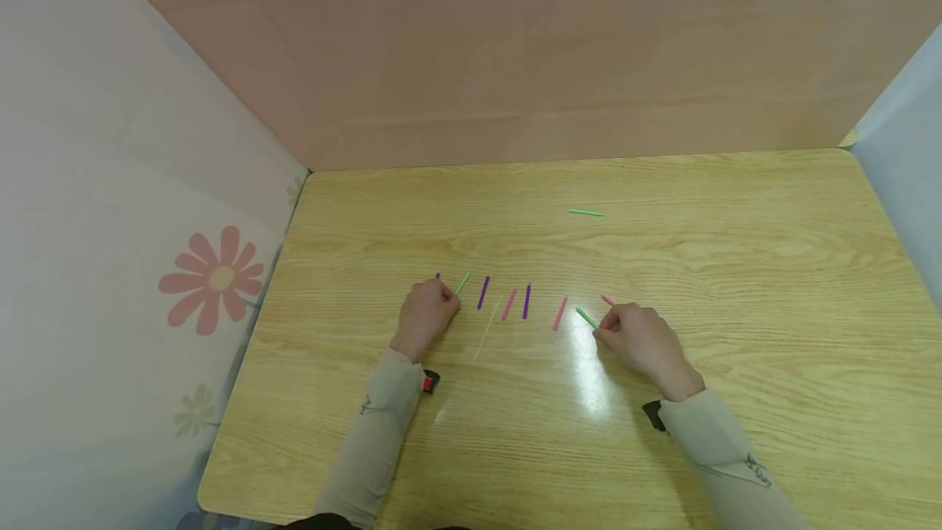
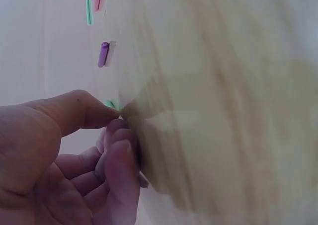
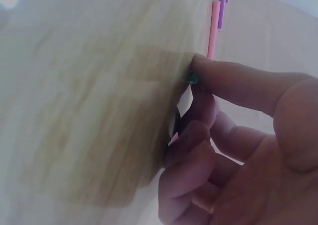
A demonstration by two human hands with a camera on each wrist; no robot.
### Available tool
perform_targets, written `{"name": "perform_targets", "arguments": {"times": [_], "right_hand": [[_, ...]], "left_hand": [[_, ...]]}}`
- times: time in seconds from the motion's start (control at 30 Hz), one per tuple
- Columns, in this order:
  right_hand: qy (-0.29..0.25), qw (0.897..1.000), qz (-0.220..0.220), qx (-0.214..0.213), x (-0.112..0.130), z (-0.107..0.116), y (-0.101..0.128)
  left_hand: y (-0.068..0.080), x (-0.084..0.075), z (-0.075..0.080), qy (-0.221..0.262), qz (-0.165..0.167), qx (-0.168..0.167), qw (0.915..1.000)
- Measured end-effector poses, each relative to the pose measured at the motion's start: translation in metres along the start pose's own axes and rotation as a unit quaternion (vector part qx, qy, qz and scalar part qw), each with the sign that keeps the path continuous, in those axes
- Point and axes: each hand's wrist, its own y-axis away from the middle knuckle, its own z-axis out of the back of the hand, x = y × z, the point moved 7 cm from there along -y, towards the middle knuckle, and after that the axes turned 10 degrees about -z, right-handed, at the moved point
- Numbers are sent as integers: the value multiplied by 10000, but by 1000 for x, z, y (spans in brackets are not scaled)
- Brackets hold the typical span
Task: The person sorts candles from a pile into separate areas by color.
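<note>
head view: a first green stick (image 1: 462, 283) is located toward the left of a loose row on the table, its near end pinched between thumb and fingertip of the left hand (image 1: 427, 313); the grip is narrow. a second green stick (image 1: 586, 317) is located toward the right of the same row, its near end pinched by the right hand (image 1: 643, 342), likewise narrowly, as is confirmed in the right wrist view. whether either held stick is touching the table cannot be told. between the hands, from left to right, are noted a purple stick (image 1: 483, 293), a pink stick (image 1: 509, 304), another purple stick (image 1: 527, 301) and another pink stick (image 1: 560, 313), all laid apart and slightly slanted. a purple tip (image 1: 437, 276) is seen just beyond the left hand, and a partly hidden pink stick (image 1: 607, 300) beyond the right. farther back, a third green stick (image 1: 586, 212) is laid nearly crosswise. all are set out on a wood-grain table (image 1: 773, 268), bounded behind by a brownish-pink panel (image 1: 515, 47) and on the left by a pale panel (image 1: 110, 145) on which flowers are printed.
</note>
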Motion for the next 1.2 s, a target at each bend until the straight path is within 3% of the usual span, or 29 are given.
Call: {"name": "perform_targets", "arguments": {"times": [0.47,0.67,0.87,1.2], "right_hand": [[-127,9998,120,-41,-2,0,-1],[-91,9998,164,-88,-3,0,-2],[-105,9998,154,-124,-3,0,-2],[-134,9997,132,-139,-5,-1,-3]], "left_hand": [[1,-3,3,267,-248,-107,9993],[-2,-13,7,510,-562,-151,9970],[-9,-28,8,388,-795,-56,9961],[-17,-47,8,308,-890,38,9956]]}}
